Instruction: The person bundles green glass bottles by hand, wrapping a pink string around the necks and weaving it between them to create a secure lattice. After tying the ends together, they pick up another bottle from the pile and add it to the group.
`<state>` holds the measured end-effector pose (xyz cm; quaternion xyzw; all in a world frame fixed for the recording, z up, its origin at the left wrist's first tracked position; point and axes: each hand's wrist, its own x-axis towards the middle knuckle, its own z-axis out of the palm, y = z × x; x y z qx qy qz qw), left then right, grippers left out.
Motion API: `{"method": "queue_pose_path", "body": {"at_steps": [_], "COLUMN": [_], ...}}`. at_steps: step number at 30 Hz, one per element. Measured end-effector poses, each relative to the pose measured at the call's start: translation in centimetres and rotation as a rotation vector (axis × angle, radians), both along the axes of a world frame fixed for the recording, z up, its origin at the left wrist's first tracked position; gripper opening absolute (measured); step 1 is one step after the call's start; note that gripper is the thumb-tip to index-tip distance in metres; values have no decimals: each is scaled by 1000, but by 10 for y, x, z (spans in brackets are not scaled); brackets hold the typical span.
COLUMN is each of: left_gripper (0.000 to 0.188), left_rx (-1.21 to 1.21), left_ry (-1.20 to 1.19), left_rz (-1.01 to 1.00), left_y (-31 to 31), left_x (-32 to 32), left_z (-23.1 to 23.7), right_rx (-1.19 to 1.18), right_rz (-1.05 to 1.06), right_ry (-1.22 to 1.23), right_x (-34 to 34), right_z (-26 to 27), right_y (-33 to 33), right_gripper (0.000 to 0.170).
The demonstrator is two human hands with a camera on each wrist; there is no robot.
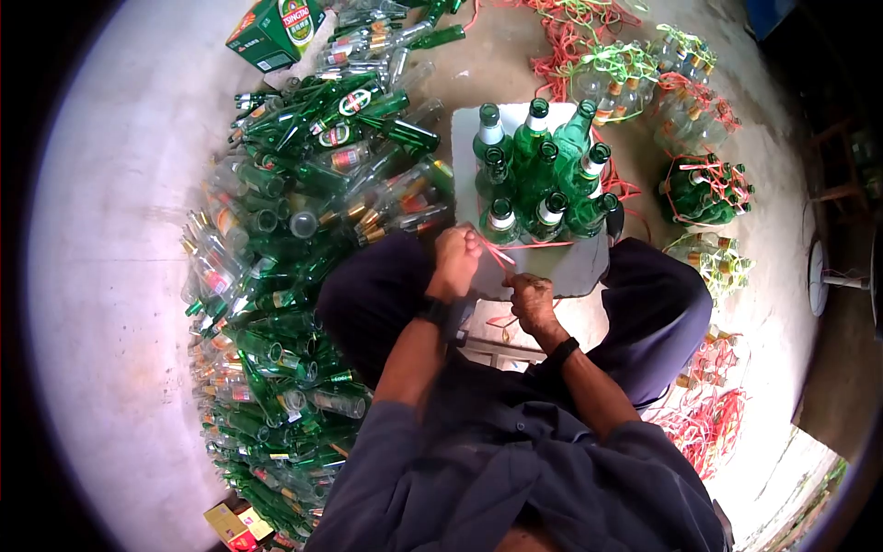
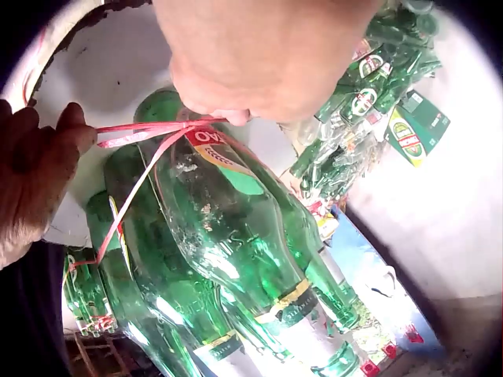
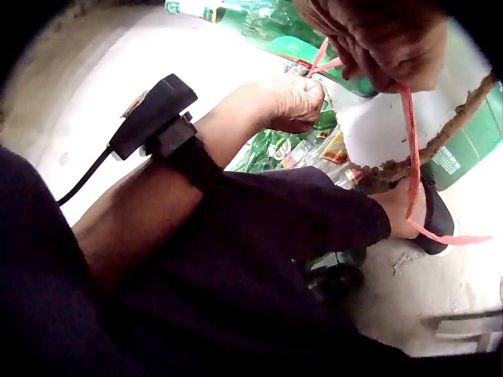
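Several green glass beer bottles (image 1: 543, 175) stand upright in a close cluster on a pale slab (image 1: 552, 267) between the person's knees. A pink plastic strap (image 2: 157, 153) runs round the bottles low down, crossing in front of a red-labelled bottle (image 2: 228, 204). At the cluster's near left corner the left hand (image 1: 456, 262) grips the strap, its fingers curled close to the glass. The right hand (image 1: 533, 302) pinches strap ends a little nearer the body. Between the hands the strap is stretched, and in the right wrist view a loose tail (image 3: 411, 157) hangs below the right hand (image 3: 385, 39).
A large heap of loose bottles (image 1: 303, 221) fills the floor at left, with a green beer carton (image 1: 276, 32) behind it. Tied bundles (image 1: 704, 189) of green and clear bottles stand at right. Tangled pink straps (image 1: 704, 432) lie at lower right.
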<state>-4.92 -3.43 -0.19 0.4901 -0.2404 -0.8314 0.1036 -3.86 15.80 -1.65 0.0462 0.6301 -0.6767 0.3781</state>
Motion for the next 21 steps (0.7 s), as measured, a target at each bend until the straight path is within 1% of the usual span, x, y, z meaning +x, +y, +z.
{"method": "queue_pose_path", "body": {"at_steps": [1,2,3,4,5,6,8,9,10,11,12,14,15,17,18,20,21], "left_gripper": [15,15,14,14,14,20,21,21,20,19,19,15,15,12,12,16,17], "left_rx": [4,0,6,11,1,51,58,55,19,-16,-18,-122,-121,-315,-318,-396,-370], "left_ry": [29,39,96,157,139,89,88,95,75,54,53,-26,-29,-222,-222,-190,-178], "left_rz": [-14,-13,-19,-27,-19,-19,25,22,-25,-72,-76,-35,-34,-183,-181,-354,-377], "left_y": [-2,-3,-4,-3,-1,-2,2,-1,-5,-8,-6,4,10,22,26,32,40], "left_x": [2,4,3,1,-1,-6,-5,-7,-6,-5,-2,9,15,24,29,38,41], "left_z": [-6,-14,-21,-17,-12,-8,-5,-11,-21,-33,-30,-15,-8,2,-2,-15,5], "right_rx": [-27,-53,-48,-54,-52,-51,-50,-39,-27,56,56,182,64,64,65,74,87], "right_rz": [17,32,73,74,68,62,51,63,75,84,80,174,59,65,68,61,54], "right_ry": [152,303,548,566,497,425,475,491,504,395,393,870,566,587,610,645,680], "right_x": [2,4,4,4,2,1,-1,-2,-1,-1,0,4,7,9,9,13,14], "right_z": [-12,-30,-54,-51,-48,-47,-48,-45,-39,-34,-41,-64,-47,-40,-37,-24,-21], "right_y": [2,4,5,7,8,8,6,6,5,3,2,0,-1,-2,-3,-4,-5], "right_gripper": [16,16,18,18,19,20,21,21,21,21,21,22,22,23,24,25,27]}}
